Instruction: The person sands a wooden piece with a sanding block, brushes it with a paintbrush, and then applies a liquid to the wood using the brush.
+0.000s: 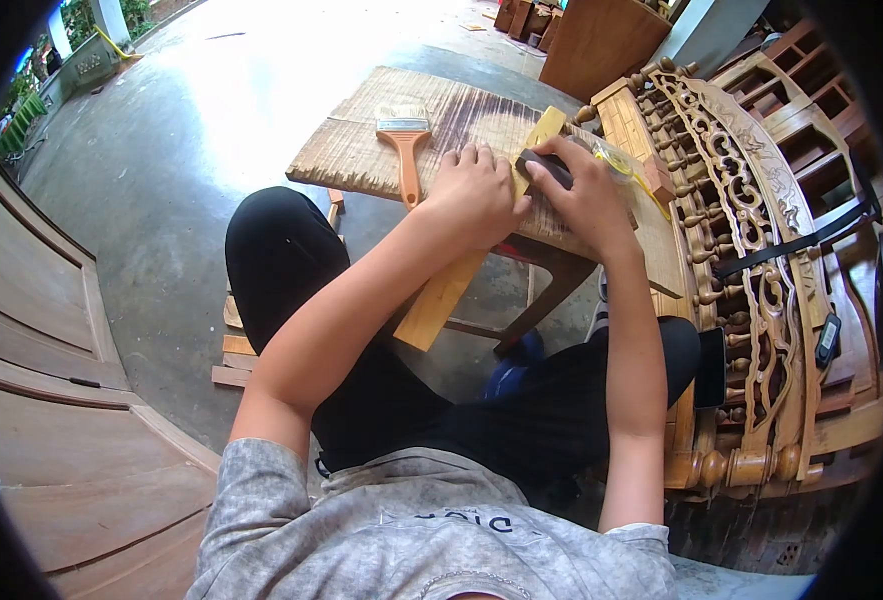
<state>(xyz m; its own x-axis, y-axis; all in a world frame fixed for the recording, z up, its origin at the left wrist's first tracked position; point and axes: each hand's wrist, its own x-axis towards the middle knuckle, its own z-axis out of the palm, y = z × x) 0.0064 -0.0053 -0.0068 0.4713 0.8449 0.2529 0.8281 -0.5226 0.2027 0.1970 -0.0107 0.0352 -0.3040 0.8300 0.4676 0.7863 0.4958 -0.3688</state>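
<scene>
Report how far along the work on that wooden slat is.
Set-up looks done: the wooden slat lies across the rough board, pinned by the left hand. In hand: the right hand presses a dark sanding block near its far end. Probably left: the overhanging near half; the paintbrush lies untouched.

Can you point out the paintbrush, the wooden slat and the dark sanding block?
paintbrush (406, 152): head view, orange handle.
wooden slat (445, 296): head view, lower overhanging end.
dark sanding block (544, 166): head view, top face.

Flat left hand, curled right hand
</scene>
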